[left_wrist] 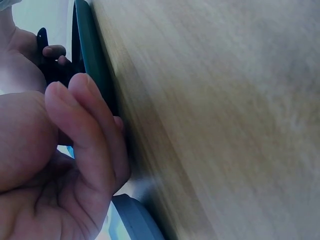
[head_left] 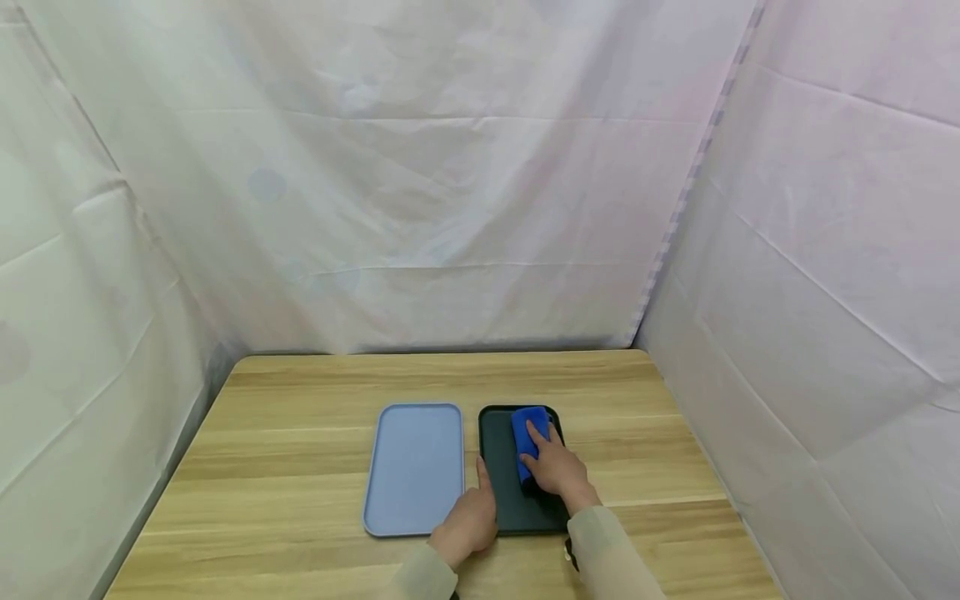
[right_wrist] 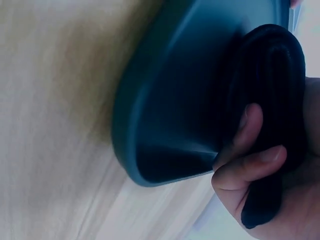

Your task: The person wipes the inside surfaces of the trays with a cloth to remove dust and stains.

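A folded blue cloth (head_left: 529, 446) lies on the right side of a dark green tray (head_left: 504, 500). My right hand (head_left: 561, 468) grips it from above. In the right wrist view the cloth (right_wrist: 272, 90) looks nearly black, with two fingers (right_wrist: 252, 170) curled round its end. My left hand (head_left: 472, 515) is at the tray's left edge, its extended finger lying along the rim. In the left wrist view the other fingers (left_wrist: 90, 130) of that hand are loosely bent with nothing in them. Whether they touch the tray's side (left_wrist: 95, 55) cannot be told.
Left of the dark tray lies a light blue tray (head_left: 416, 471), a narrow gap between them. Both are on a wood-grain table (head_left: 300, 450). White sheets (head_left: 450, 208) hang behind the table and along its sides.
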Motion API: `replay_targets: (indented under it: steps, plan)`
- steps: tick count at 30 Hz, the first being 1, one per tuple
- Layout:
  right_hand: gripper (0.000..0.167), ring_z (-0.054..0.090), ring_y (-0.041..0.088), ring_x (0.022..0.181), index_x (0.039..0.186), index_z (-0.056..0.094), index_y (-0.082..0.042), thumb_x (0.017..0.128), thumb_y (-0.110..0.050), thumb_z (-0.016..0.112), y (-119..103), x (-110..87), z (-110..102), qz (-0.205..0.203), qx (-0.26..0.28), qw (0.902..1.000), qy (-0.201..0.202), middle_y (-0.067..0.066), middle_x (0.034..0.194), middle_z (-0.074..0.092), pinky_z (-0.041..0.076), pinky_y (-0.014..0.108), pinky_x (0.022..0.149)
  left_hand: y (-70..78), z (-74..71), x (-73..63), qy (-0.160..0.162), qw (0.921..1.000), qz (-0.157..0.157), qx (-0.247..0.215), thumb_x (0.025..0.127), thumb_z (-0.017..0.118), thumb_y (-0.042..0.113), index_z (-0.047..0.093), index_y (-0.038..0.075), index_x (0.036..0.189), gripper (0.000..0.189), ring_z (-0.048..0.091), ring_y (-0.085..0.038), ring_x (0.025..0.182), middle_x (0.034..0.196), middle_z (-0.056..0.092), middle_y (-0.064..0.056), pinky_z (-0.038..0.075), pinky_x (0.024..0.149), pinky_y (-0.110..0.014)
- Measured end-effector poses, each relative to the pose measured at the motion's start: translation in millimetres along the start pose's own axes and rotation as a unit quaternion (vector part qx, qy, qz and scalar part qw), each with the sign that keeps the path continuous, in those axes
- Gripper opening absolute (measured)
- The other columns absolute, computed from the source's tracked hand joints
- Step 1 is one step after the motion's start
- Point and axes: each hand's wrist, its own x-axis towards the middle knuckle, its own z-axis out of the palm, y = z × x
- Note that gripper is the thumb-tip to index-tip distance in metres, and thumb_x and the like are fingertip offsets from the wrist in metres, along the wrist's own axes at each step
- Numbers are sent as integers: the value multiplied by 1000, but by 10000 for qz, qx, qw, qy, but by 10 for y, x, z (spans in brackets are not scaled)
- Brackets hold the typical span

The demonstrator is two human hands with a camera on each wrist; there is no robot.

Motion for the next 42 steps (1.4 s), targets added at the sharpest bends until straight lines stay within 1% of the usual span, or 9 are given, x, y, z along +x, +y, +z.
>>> replay_targets:
  steps: [2, 5, 10, 19, 25, 31, 34, 38, 42]
  plan:
    - [68, 71, 44, 96, 165, 29, -27, 105, -42, 58, -3, -12, 23, 30, -89, 10000, 25, 25, 170, 20, 56, 55, 75, 13, 2, 5, -13, 10000, -13, -37, 87, 74, 2, 2, -11, 161, 104, 54, -16, 46, 57, 56, -4, 47, 51, -29]
    - [68, 69, 33, 75, 166, 25, -26, 107, -42, 54, -16, -41, 59, 63, -195, 9998, 47, 26, 171, 17, 52, 46, 60, 29, 9, 13, -12, 10000, -5, -78, 86, 74, 1, 2, -12, 161, 105, 54, -16, 46, 56, 56, -4, 48, 51, -29]
    - [69, 61, 25, 59, 168, 20, -25, 108, -42, 50, -33, -74, 130, 124, -293, 9994, 147, 27, 171, 15, 48, 42, 53, 47, 19, 8, -36, 10000, -23, -60, 86, 75, 1, 1, -13, 161, 106, 54, -15, 45, 55, 56, -3, 49, 52, -29]
    - [71, 58, 23, 55, 168, 19, -25, 108, -45, 50, -25, -57, 272, 212, -423, 9985, 274, 28, 170, 15, 49, 42, 52, 56, 3, 8, -69, 9999, -93, -67, 84, 76, 0, 1, -12, 161, 107, 56, -17, 49, 60, 59, -7, 50, 53, -30]
    - [71, 59, 24, 57, 168, 19, -26, 107, -45, 51, -68, -56, 250, 216, -495, 9982, 255, 28, 170, 16, 50, 43, 54, 26, 11, 17, -20, 10000, -57, 48, 83, 77, 2, 1, -12, 161, 109, 55, -17, 52, 61, 59, -7, 49, 54, -30]
    - [70, 58, 24, 55, 167, 21, -24, 107, -43, 52, -143, -56, 228, 111, -451, 9985, 281, 28, 170, 17, 54, 48, 59, 10, -10, 8, 8, 10000, -6, 63, 84, 76, 1, 2, -13, 161, 107, 55, -17, 50, 59, 57, -6, 49, 53, -30]
    - [70, 56, 23, 52, 167, 22, -24, 107, -43, 52, -179, -48, 237, 79, -457, 9985, 297, 29, 170, 17, 55, 49, 61, 10, -22, 1, -9, 10000, 15, 49, 85, 76, 2, 2, -13, 161, 107, 55, -17, 51, 60, 57, -6, 50, 56, -31]
    - [69, 55, 23, 51, 167, 21, -26, 107, -44, 51, -221, -37, 260, 87, -471, 9984, 284, 28, 170, 17, 52, 45, 57, 16, -40, -1, -22, 10000, 22, 56, 85, 77, 3, 3, -13, 160, 107, 55, -16, 52, 60, 58, -6, 52, 59, -31]
    - [70, 55, 24, 52, 167, 20, -29, 107, -45, 51, -262, -30, 283, 138, -511, 9983, 237, 26, 171, 15, 48, 41, 52, 24, -43, -5, -34, 10000, -13, 4, 85, 76, 2, 4, -12, 161, 106, 55, -17, 50, 59, 58, -5, 51, 56, -30]
